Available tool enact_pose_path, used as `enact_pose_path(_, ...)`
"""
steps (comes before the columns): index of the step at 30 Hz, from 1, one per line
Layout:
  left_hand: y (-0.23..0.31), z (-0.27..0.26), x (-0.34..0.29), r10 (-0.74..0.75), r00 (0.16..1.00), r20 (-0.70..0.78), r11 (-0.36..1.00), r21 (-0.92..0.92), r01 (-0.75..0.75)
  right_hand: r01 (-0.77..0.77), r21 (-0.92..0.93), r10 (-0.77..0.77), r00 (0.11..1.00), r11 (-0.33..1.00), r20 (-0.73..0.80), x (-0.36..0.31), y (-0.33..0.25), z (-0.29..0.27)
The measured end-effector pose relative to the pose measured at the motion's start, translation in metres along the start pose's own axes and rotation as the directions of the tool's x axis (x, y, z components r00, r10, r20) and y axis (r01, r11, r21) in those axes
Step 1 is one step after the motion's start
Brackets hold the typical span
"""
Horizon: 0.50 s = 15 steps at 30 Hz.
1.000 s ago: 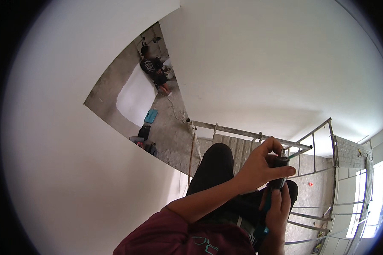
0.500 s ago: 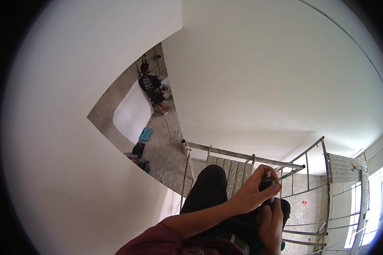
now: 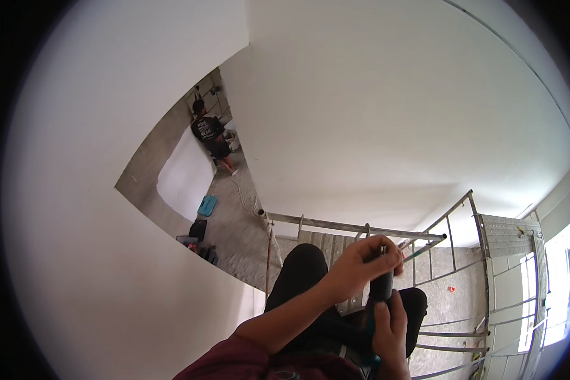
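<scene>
Above my lap I hold what looks like a power drill, its dark ribbed chuck (image 3: 382, 286) pointing up and away from me. My left hand (image 3: 364, 263) is closed at the chuck's upper end, thumb and fingers pinched round the tip. Whether a bit sits between those fingers cannot be made out. Lower down, my right hand (image 3: 391, 326) is closed round the tool, its thumb lying along it just below the chuck. Most of the tool's body is hidden by this hand and my dark trousers; a little teal shows beside it.
Below my knees lies a ribbed metal scaffold platform (image 3: 318, 240) with a rail (image 3: 361, 228). Another scaffold frame (image 3: 481, 237) stands right, near a bright window (image 3: 554, 285). White walls enclose me. Far left, a person (image 3: 209, 136) in dark clothes stands near a teal case (image 3: 207, 205).
My left hand has shifted slightly up and left and turned over the chuck's end. The chuck now stands more upright, with more of its side showing. The whole view has shifted a little.
</scene>
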<state>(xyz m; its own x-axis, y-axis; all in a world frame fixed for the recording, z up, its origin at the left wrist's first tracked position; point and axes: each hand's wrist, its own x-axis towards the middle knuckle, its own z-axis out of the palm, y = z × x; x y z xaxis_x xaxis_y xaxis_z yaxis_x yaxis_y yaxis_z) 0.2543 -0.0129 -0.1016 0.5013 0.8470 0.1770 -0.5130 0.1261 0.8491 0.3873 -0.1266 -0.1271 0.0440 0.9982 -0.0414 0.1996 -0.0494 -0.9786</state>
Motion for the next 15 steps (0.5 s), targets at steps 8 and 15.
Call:
enact_pose_path(8, -0.023, -0.020, 0.004, 0.240, 0.846, 0.476, 0.702, -0.687, 0.188, -0.208, 0.443, 0.077, 0.952, 0.872, 0.295, -0.005, 0.007, 0.006)
enact_pose_path(15, 0.000, -0.004, -0.002, 0.037, 0.999, 0.035, 0.997, -0.074, -0.034, 0.131, -0.233, -0.137, 0.991, 0.964, -0.008, -0.009, -0.001, -0.001)
